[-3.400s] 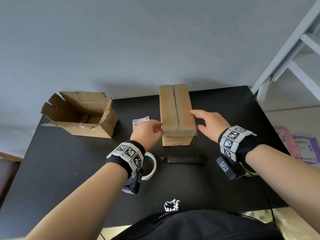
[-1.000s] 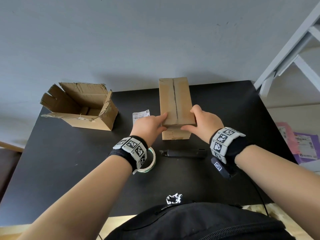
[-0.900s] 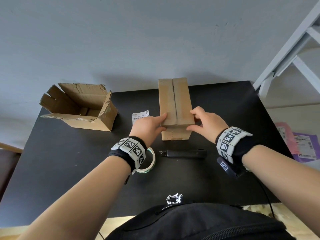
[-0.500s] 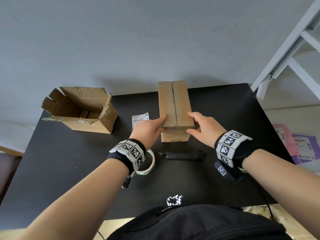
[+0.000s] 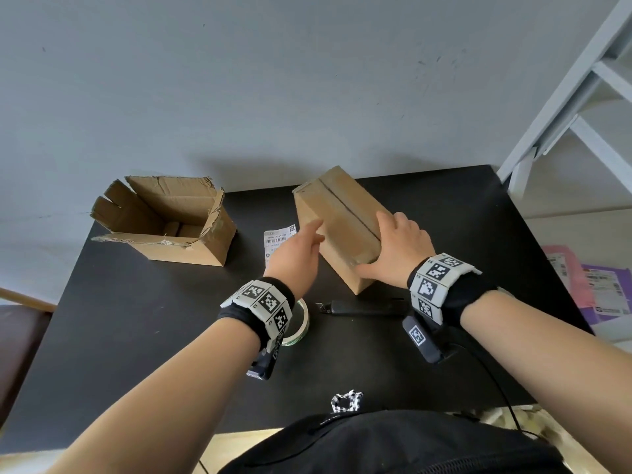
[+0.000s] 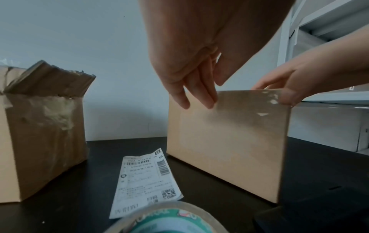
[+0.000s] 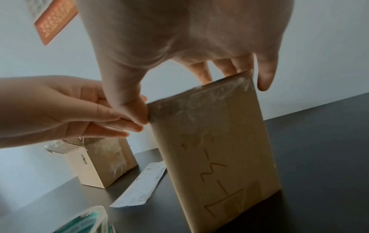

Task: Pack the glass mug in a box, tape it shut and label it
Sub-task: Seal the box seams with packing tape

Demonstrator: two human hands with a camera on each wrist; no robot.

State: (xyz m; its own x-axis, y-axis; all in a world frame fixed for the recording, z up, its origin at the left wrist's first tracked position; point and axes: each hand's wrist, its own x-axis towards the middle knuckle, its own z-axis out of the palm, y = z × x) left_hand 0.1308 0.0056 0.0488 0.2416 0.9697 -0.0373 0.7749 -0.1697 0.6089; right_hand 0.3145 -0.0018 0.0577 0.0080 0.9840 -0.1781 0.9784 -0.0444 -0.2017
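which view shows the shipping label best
Left wrist: the shipping label lies flat, whole, barcodes facing the camera. Head shows it small, partly behind the left hand. Right wrist sees it edge-on.

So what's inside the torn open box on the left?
In the head view, the torn open box shows what look like two brown cardboard pieces at its bottom, nothing else visible. Its near wall hides the near part of the floor.

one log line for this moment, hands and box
closed box: on table, turned diagonal, seam untaped | right hand: grips near end | left hand: fingers straight at its side | tape roll, label: untouched
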